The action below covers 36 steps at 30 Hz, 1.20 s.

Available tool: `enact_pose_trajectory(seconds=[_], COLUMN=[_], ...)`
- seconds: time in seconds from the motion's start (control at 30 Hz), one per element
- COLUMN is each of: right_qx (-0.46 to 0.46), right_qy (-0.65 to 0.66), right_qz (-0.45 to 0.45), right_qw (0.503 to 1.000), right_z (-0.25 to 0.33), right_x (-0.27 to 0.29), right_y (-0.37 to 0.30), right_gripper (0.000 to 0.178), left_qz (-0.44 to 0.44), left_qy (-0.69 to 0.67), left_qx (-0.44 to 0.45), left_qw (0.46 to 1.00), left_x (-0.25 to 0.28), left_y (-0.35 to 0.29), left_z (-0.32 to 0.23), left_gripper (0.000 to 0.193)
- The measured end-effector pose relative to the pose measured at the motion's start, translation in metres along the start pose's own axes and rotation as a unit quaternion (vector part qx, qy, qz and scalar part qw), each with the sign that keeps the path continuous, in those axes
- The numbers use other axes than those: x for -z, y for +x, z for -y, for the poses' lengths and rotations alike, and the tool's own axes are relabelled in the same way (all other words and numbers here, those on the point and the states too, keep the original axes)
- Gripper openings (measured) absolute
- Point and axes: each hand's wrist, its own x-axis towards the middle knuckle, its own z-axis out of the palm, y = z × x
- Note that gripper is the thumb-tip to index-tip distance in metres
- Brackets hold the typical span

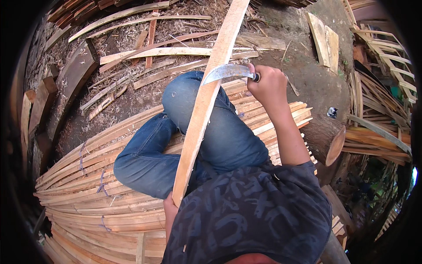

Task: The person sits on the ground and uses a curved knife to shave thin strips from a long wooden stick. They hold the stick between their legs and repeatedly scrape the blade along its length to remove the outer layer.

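A long flat wooden slat [196,132] slants across my legs, from beside my waist up past the top of the picture. My left hand [170,210], partly hidden by my shirt, is closed around its near end. In my right hand [267,83], the fingers wrap the dark handle of a curved knife [226,71]. The broad, sickle-like blade lies across the slat, just beyond my raised knee [187,94]; its surface looks worn and spotted.
I sit on bundles of thin wooden strips [110,207] bound with purple ties. Loose slats [154,53] and shavings cover the ground ahead. Thick dark timbers [72,83] stand at the left. A log [327,138] lies at the right, near two short boards [323,42] and more stacked wood [378,141].
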Motion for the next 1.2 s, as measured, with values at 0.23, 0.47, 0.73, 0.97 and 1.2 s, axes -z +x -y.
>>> enact_pose_trajectory(seconds=[0.23,0.47,0.73,0.97,1.2], right_qx=[-0.055,-0.077,-0.255,-0.137,-0.014], right_qy=[-0.051,-0.053,-0.068,0.186,0.121], right_qz=[-0.034,-0.07,0.003,-0.045,0.007], right_qw=[0.997,0.993,0.965,0.972,0.992], right_z=[-0.019,-0.038,-0.118,-0.018,0.033], right_x=[0.0,-0.012,-0.025,-0.043,-0.02], right_y=[0.044,0.111,0.184,0.055,0.023], right_gripper=[0.031,0.031,0.032,0.029,0.027], left_qz=[-0.024,0.02,0.06,0.222,0.252], left_qy=[0.075,0.008,-0.046,-0.01,-0.087], left_qx=[-0.01,0.002,0.063,0.064,0.053], left_qw=[0.997,1.0,0.995,0.973,0.962], left_x=[-0.001,0.01,0.014,0.054,0.053], left_y=[-0.001,0.002,0.0,0.021,0.029], left_z=[-0.008,-0.003,-0.019,0.021,0.011], left_gripper=[0.041,0.043,0.039,0.018,0.017])
